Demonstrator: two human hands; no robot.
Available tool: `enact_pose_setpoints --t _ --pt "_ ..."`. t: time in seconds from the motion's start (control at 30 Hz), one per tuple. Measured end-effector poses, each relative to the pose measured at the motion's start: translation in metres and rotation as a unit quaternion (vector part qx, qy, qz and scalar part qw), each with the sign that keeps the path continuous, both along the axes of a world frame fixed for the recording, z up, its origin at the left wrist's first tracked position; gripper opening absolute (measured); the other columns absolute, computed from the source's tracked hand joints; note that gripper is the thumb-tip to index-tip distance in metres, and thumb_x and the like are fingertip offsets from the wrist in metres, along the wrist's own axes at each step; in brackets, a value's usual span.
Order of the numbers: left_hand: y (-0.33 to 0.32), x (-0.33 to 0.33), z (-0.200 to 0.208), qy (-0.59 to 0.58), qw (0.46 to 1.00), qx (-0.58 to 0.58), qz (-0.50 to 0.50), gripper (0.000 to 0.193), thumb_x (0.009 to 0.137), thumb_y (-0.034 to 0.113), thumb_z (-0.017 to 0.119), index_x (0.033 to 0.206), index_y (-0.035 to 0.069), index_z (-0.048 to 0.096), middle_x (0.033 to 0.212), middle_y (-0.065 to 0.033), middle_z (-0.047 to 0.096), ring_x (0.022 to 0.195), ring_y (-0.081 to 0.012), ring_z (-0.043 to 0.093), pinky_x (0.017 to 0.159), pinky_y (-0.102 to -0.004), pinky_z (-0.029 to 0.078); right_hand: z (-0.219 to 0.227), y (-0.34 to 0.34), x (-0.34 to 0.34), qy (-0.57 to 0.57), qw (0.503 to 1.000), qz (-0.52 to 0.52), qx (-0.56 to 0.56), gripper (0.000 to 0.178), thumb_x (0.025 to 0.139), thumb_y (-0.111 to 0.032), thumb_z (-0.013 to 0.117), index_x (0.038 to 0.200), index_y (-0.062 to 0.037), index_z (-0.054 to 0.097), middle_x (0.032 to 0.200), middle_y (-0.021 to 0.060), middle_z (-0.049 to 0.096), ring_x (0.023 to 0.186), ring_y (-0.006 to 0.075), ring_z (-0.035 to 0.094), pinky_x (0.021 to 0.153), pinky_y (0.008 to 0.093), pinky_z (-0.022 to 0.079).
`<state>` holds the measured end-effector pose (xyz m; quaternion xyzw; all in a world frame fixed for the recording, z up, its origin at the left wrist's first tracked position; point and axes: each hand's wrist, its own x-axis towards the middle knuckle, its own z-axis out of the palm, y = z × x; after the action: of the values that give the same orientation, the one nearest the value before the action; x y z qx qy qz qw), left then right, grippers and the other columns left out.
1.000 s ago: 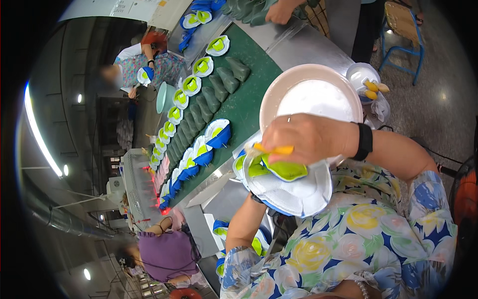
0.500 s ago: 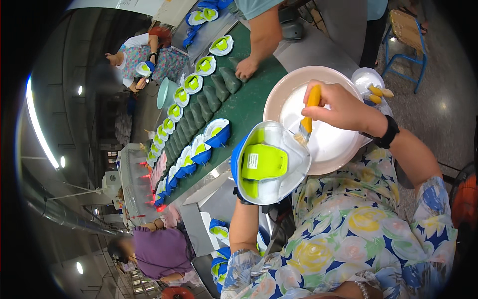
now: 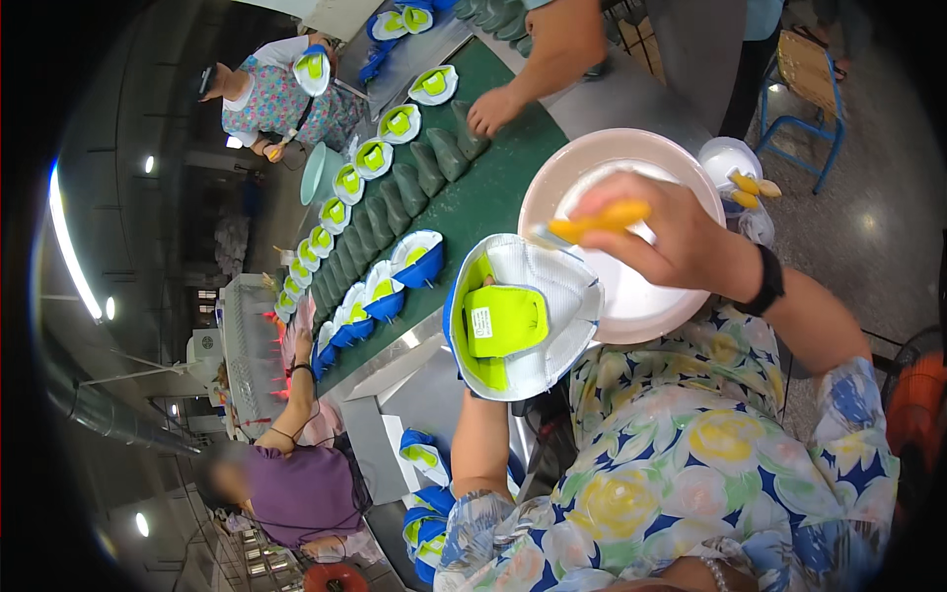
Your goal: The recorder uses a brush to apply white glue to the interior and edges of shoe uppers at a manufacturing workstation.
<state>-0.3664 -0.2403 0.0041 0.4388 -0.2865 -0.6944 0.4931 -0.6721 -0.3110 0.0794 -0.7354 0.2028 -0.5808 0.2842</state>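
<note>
My left hand holds a blue shoe upper (image 3: pixel 567 331) with white lining and a lime-green tongue, its opening facing up. The upper hides most of that hand; my left forearm (image 3: pixel 480 434) shows below it. In my right hand (image 3: pixel 663 232) is a yellow-handled brush (image 3: pixel 602 219), blurred by motion. Its bristle end points left, above the upper's far rim; whether it touches cannot be told. Under my right hand stands a pale pink basin (image 3: pixel 552 163) containing white liquid.
A green conveyor belt (image 3: pixel 503 187) carries rows of similar uppers (image 3: pixel 416 259) and dark grey shoe lasts (image 3: pixel 404 192). A co-worker's hand (image 3: pixel 493 111) reaches over its far end. More uppers (image 3: pixel 424 454) lie left of my forearm. A white tub (image 3: pixel 728 156) with yellow-handled brushes stands right of the basin.
The brush has left the upper's right inner edge and swung up and left, its handle now nearly level. The upper has shifted slightly left. Lasts and uppers on the belt have moved down-left.
</note>
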Motion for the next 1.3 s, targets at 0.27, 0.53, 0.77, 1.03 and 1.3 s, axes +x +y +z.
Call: enact_pose_setpoints --t 0.27,0.53,0.77,1.03,1.3 --pt "-0.024 0.004 -0.015 -0.035 0.998 -0.034 0.025 0.038 0.104 0.023 0.048 0.139 0.008 0.046 0.13 -0.0135 0.06 0.113 -0.0278 0.064 0.095 -0.043 0.055 -0.024 -0.014 0.01 -0.075 0.924 -0.045 0.373 0.023 0.091 -0.017 0.072 0.097 0.0 0.057 0.075 0.0061 0.064 0.059 0.0084 0.06 0.053 0.0247 0.048" --pt "-0.022 0.011 -0.033 -0.05 0.996 -0.067 0.044 0.037 0.104 0.022 0.048 0.139 0.008 0.047 0.129 -0.013 0.06 0.112 -0.0272 0.064 0.094 -0.0428 0.056 -0.031 -0.032 -0.002 0.056 0.844 0.185 0.5 0.031 0.094 -0.031 0.066 0.103 -0.0007 0.065 0.077 0.0006 0.057 0.061 0.0062 0.053 0.056 0.0208 0.044" --pt "-0.016 0.011 -0.047 -0.061 0.992 -0.099 0.05 0.036 0.104 0.022 0.049 0.138 0.009 0.047 0.129 -0.0126 0.06 0.111 -0.0267 0.064 0.093 -0.0425 0.056 -0.011 -0.038 0.007 0.194 0.797 0.29 0.494 0.043 0.089 -0.042 0.072 0.102 -0.0013 0.07 0.079 0.0017 0.059 0.066 0.0088 0.053 0.058 0.0229 0.04" --pt "0.003 0.009 -0.065 -0.092 0.979 -0.139 0.114 0.036 0.104 0.021 0.049 0.137 0.009 0.048 0.128 -0.0121 0.061 0.11 -0.0261 0.065 0.092 -0.0422 0.057 -0.001 -0.039 0.018 0.279 0.874 0.105 0.383 0.04 0.081 -0.034 0.073 0.094 0.0032 0.069 0.079 0.0124 0.066 0.071 0.0193 0.063 0.065 0.0323 0.05" --pt "-0.033 0.05 -0.066 -0.121 0.965 -0.158 0.17 0.035 0.104 0.02 0.049 0.137 0.01 0.048 0.127 -0.0116 0.061 0.11 -0.0255 0.065 0.09 -0.042 0.058 0.007 -0.058 0.008 0.274 0.913 0.014 0.303 0.031 0.085 -0.027 0.074 0.083 0.0021 0.064 0.072 0.0068 0.062 0.064 0.0156 0.06 0.061 0.031 0.048"
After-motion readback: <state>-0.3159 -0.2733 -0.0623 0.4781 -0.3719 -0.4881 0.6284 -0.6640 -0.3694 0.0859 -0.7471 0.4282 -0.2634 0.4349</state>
